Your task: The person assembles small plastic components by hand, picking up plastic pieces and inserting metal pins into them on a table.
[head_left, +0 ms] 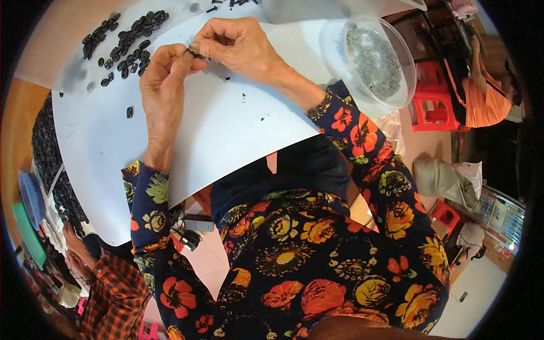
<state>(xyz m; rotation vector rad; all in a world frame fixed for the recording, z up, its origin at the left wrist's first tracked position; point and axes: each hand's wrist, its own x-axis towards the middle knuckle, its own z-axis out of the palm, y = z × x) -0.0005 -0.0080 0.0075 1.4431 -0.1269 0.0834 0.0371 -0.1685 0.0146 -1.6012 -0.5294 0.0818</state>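
Note:
Over the white tabletop (226, 136), my left hand (165, 79) and my right hand (241, 48) meet fingertip to fingertip. Both are closed in a pinch on a small black part (191, 52), mostly covered by the fingers. Beyond my left hand lie loose clusters of small black oval pieces with openings in them (136, 34). A single black piece (130, 112) rests apart, to the left of my left wrist. To the right of my right hand stands a clear round tub (403, 85) holding a heap of small thin silvery metal bits (368, 62).
More small black parts (235, 2) lie at the far edge. Tiny scraps (244, 98) dot the tabletop near my right wrist. At left, a person in a checked shirt (116, 292) works beside a dark heap (48, 141). Another person in orange (484, 105) sits near red stools (433, 96) at right.

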